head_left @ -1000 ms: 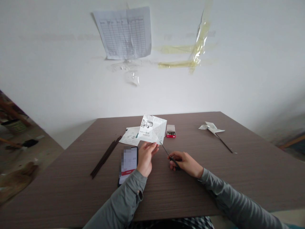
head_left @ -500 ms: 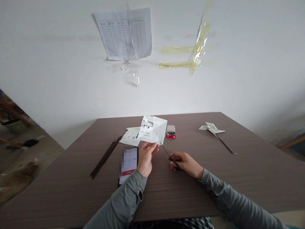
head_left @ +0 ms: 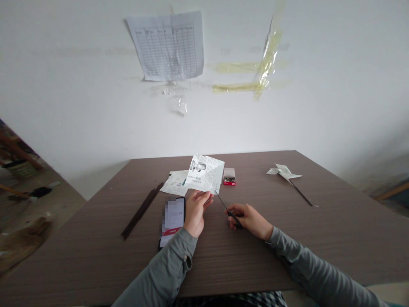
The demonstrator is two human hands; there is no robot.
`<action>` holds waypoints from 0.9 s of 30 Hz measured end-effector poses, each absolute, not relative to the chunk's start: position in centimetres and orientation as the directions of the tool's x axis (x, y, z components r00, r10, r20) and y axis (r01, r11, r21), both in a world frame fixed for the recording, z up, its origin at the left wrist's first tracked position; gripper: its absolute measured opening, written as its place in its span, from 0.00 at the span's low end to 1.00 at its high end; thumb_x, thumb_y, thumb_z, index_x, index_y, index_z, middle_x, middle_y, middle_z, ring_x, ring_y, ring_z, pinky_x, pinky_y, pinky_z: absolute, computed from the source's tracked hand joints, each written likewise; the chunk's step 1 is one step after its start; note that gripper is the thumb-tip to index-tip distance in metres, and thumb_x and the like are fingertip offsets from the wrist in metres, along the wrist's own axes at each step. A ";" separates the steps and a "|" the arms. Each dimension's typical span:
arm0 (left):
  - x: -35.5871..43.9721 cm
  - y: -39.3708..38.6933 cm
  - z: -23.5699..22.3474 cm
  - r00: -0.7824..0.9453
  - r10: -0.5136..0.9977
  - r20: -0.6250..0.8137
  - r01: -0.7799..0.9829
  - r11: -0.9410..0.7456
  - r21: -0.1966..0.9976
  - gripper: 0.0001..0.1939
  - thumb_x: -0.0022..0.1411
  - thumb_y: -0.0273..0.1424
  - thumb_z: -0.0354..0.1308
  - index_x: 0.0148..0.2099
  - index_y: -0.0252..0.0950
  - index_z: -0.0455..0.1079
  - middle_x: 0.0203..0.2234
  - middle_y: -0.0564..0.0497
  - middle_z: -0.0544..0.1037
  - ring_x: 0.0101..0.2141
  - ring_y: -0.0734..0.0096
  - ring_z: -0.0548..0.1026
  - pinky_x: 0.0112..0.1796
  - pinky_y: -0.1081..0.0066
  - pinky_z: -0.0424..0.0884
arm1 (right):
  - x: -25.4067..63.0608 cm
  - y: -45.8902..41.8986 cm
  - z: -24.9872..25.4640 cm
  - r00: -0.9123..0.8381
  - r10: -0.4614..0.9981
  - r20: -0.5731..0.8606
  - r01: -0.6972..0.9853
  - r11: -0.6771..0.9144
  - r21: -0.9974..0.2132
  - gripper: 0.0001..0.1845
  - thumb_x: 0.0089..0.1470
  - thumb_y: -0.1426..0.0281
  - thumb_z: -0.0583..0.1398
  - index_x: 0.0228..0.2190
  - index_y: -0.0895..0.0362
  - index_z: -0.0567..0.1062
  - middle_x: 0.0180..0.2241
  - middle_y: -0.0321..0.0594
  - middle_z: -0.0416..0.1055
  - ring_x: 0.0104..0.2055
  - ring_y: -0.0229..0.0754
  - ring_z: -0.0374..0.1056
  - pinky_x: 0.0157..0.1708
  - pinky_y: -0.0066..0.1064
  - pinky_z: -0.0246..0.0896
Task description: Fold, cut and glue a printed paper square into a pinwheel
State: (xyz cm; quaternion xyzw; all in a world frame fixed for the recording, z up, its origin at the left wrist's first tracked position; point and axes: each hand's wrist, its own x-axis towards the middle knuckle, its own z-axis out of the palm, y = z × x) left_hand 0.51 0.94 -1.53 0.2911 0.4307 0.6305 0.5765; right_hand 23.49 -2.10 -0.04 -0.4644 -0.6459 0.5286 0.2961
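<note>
My left hand (head_left: 196,212) pinches the lower edge of a square of printed newspaper (head_left: 206,174), held up at a tilt above the table. In my right hand (head_left: 247,218) is a pair of scissors (head_left: 223,202) with dark handles. Their blades point up and to the left, and the tips meet the paper's lower right corner. Behind the held square, more printed paper (head_left: 174,183) lies on the table. A small red and white box of metal pins (head_left: 229,177) stands open just right of the held paper.
A phone (head_left: 172,221) lies left of my left hand. Further left is a bundle of thin dark sticks (head_left: 142,211). A paper pinwheel (head_left: 284,171) on a dark stick rests at the right of the brown table (head_left: 319,243). A white wall (head_left: 105,111) rises behind.
Almost nothing differs. The held paper's right side has shifted very slightly, and both hands stay in the same place.
</note>
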 end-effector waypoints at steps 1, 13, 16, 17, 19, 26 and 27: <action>0.5 0.9 -1.5 -0.166 0.978 -0.127 -0.475 0.033 0.879 0.24 0.50 0.34 0.96 0.39 0.39 0.84 0.39 0.47 0.94 0.44 0.56 0.94 0.49 0.62 0.89 | 23.5 -2.1 0.0 -0.393 0.913 -0.108 0.289 0.011 -0.957 0.34 0.47 0.32 0.80 0.39 0.45 0.85 0.29 0.46 0.87 0.34 0.62 0.83 0.48 0.57 0.86; 0.4 1.0 -1.7 -0.161 0.982 -0.095 -0.461 0.010 0.887 0.27 0.48 0.37 0.97 0.39 0.40 0.83 0.38 0.50 0.93 0.43 0.58 0.93 0.49 0.62 0.88 | 23.3 -2.2 -0.4 -0.384 0.919 -0.088 0.277 0.023 -0.961 0.34 0.47 0.34 0.80 0.40 0.45 0.85 0.29 0.46 0.86 0.33 0.62 0.82 0.49 0.58 0.85; 0.4 1.1 -1.6 -0.161 0.981 -0.106 -0.448 0.023 0.894 0.27 0.50 0.37 0.97 0.39 0.40 0.82 0.37 0.51 0.92 0.43 0.58 0.93 0.49 0.62 0.89 | 23.4 -2.2 -0.3 -0.387 0.917 -0.095 0.287 0.022 -0.958 0.33 0.47 0.34 0.80 0.40 0.45 0.85 0.30 0.46 0.86 0.34 0.63 0.83 0.49 0.58 0.84; 0.4 1.1 -1.6 -0.160 0.981 -0.109 -0.449 0.026 0.893 0.28 0.49 0.37 0.98 0.38 0.40 0.81 0.37 0.51 0.92 0.42 0.59 0.93 0.49 0.62 0.89 | 23.4 -2.3 -0.3 -0.387 0.917 -0.095 0.289 0.023 -0.957 0.33 0.47 0.34 0.80 0.40 0.45 0.85 0.30 0.46 0.87 0.34 0.63 0.83 0.49 0.58 0.84; 0.3 1.1 -1.5 -0.159 0.981 -0.115 -0.452 0.031 0.892 0.28 0.49 0.37 0.98 0.37 0.39 0.81 0.36 0.51 0.92 0.41 0.60 0.93 0.47 0.64 0.88 | 23.4 -2.3 -0.3 -0.387 0.918 -0.088 0.288 0.030 -0.957 0.32 0.49 0.35 0.80 0.41 0.45 0.85 0.31 0.47 0.87 0.35 0.63 0.84 0.50 0.58 0.85; 0.2 1.0 -1.3 -0.160 0.980 -0.119 -0.438 0.037 0.898 0.26 0.52 0.36 0.97 0.38 0.40 0.82 0.36 0.51 0.92 0.41 0.58 0.93 0.49 0.61 0.89 | 23.4 -2.2 -0.5 -0.386 0.920 -0.072 0.286 0.045 -0.957 0.32 0.50 0.35 0.79 0.42 0.45 0.87 0.32 0.48 0.88 0.36 0.63 0.85 0.51 0.58 0.87; 0.3 1.0 -1.3 -0.159 0.980 -0.117 -0.437 0.037 0.899 0.25 0.52 0.36 0.97 0.38 0.40 0.82 0.36 0.51 0.92 0.41 0.58 0.93 0.49 0.61 0.89 | 23.4 -2.2 -0.5 -0.384 0.920 -0.072 0.287 0.045 -0.957 0.33 0.50 0.35 0.80 0.42 0.46 0.87 0.32 0.48 0.88 0.36 0.63 0.85 0.51 0.58 0.87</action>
